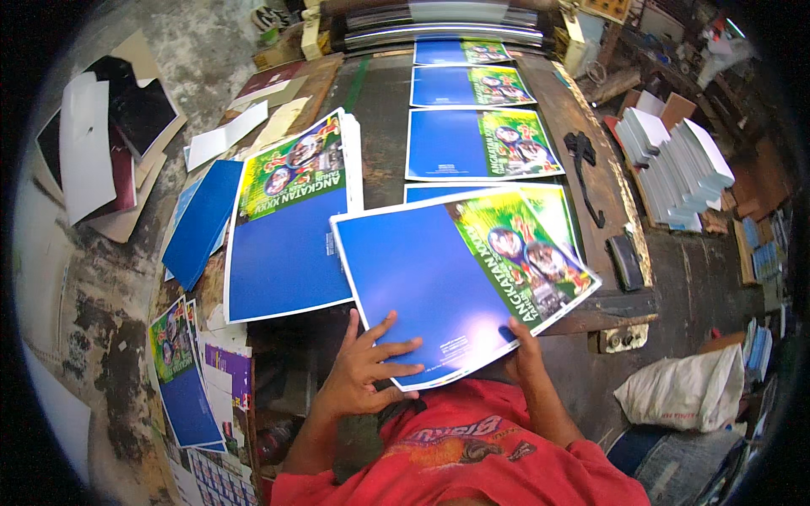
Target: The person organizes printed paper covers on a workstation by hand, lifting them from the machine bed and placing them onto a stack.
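Note:
In front of me is a large printed cover sheet [413, 278], blue on one side with a green picture panel on the other. It is tilted over the near end of the machine bed. My right hand [526, 358] grips its near edge, thumb on top and the other fingers hidden beneath. My left hand [364, 364] lies spread across the sheet's near left edge, fingers apart. To the left, a stack of matching sheets [291, 266] lies turned the other way. Beyond the held sheet, matching sheets [447, 143] lie in a row up the dark bed [371, 139], the nearest partly covered.
Metal rollers [447, 38] cross the bed's far end. A black strap [582, 169] and a dark flat case [624, 261] lie along its right side. Blue boards [201, 223] sit at left. On the right are white paper stacks [675, 164] and a white sack [683, 388].

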A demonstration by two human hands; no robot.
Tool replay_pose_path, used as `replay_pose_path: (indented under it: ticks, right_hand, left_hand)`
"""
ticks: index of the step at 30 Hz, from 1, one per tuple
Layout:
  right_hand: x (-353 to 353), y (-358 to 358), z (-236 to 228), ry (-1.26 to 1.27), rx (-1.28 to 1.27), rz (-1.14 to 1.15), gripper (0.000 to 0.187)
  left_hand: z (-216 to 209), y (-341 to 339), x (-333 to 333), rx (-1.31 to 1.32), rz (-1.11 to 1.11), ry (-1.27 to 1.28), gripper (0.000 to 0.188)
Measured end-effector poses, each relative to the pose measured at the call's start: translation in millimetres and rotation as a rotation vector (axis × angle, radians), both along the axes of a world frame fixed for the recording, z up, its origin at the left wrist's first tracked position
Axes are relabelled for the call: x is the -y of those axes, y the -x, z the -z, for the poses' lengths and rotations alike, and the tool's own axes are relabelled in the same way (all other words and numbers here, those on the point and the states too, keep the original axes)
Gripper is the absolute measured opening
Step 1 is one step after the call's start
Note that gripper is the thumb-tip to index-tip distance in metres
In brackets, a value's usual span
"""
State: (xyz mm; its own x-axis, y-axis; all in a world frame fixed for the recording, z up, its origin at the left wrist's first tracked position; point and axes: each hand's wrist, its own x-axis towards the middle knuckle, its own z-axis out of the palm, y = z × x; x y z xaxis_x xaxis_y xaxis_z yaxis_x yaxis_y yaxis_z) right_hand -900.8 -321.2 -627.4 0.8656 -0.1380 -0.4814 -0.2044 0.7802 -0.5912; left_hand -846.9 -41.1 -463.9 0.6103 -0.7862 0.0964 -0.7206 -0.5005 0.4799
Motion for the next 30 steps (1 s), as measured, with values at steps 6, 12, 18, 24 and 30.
replay_pose_path:
  ticks: [6,12,18,24,30]
  right_hand:
    - [-12,24,27,-0.056,-0.146,-0.150,0.026]
    - [-22,61,36,0.026,-0.081,-0.268,0.034]
    - [-22,80,39,-0.041,-0.046,-0.387,0.043]
    - [-22,84,48,-0.031,0.011,-0.381,0.047]
    - [-19,67,42,-0.086,0.056,-0.332,0.050]
  left_hand:
    - [28,-38,-14,0.400,-0.547,0.034,0.052]
    - [53,-57,-31,0.534,-0.619,0.039,0.037]
    - [15,-50,-22,0.386,-0.563,-0.066,0.068]
    - [-2,-69,6,0.363,-0.516,-0.061,0.094]
    - [6,-61,-2,0.300,-0.610,-0.217,0.098]
